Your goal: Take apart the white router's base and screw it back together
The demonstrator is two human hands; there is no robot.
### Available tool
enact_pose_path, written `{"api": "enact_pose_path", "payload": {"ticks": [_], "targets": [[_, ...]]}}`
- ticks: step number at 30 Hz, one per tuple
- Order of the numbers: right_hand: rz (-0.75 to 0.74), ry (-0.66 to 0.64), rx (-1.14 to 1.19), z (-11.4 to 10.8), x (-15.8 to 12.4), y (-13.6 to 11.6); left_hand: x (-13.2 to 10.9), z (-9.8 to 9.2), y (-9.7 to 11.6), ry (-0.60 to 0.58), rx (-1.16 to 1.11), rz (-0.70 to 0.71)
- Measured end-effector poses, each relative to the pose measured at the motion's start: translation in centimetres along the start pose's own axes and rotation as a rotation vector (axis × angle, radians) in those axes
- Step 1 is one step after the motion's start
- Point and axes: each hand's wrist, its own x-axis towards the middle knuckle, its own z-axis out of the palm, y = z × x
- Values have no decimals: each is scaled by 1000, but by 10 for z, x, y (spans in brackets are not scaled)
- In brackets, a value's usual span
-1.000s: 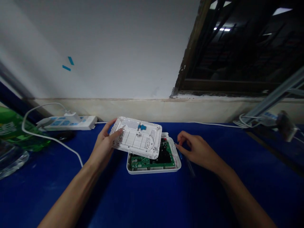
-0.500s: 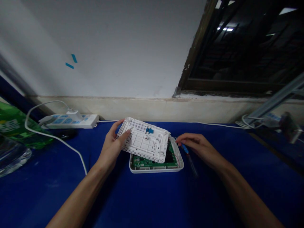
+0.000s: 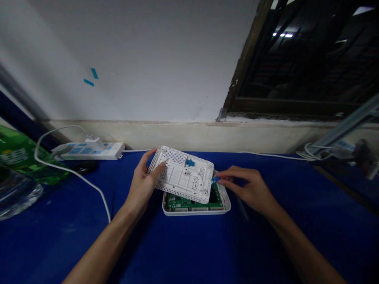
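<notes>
My left hand (image 3: 143, 179) grips the left edge of a white perforated plastic cover (image 3: 177, 183), thumb on top and fingers behind. A blue adapter (image 3: 190, 162) is set in the upper part of the cover. Tilted, the cover overlaps an open white housing (image 3: 195, 213), where a green circuit board (image 3: 180, 201) shows along the front and right. My right hand (image 3: 244, 183) pinches a small blue connector (image 3: 215, 179) close to the cover's right edge; I cannot tell whether they touch. Below that hand, a thin clear tube-like piece (image 3: 243, 210) looks blurred.
A white power strip (image 3: 89, 150) with a plugged-in adapter stands against the wall at the left. Its white cable (image 3: 85, 179) runs toward me over the blue table (image 3: 189, 252). Further left lie a green bottle (image 3: 17, 157) and a dark object (image 3: 85, 167). A metal bar (image 3: 340, 126) slants at the right.
My right hand has turned and shifted slightly; the blue connector, which hung below its fingers, now points left toward the cover. My left hand keeps holding the cover in nearly the same place.
</notes>
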Motion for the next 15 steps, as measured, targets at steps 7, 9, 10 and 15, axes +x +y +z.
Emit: {"api": "enact_pose_path", "payload": {"ticks": [7,9,10,15], "targets": [[-256,88,-224,7,2,-11,-5,3,0,-4,11,27],[-273,112,-252,10,2,-14,-6,4,1,-12,16,28],[-278,118,-255,12,2,-15,-7,4,1,-16,19,28],[-264,127,-203,21,-1,-19,-8,5,-1,-27,61,59]]}}
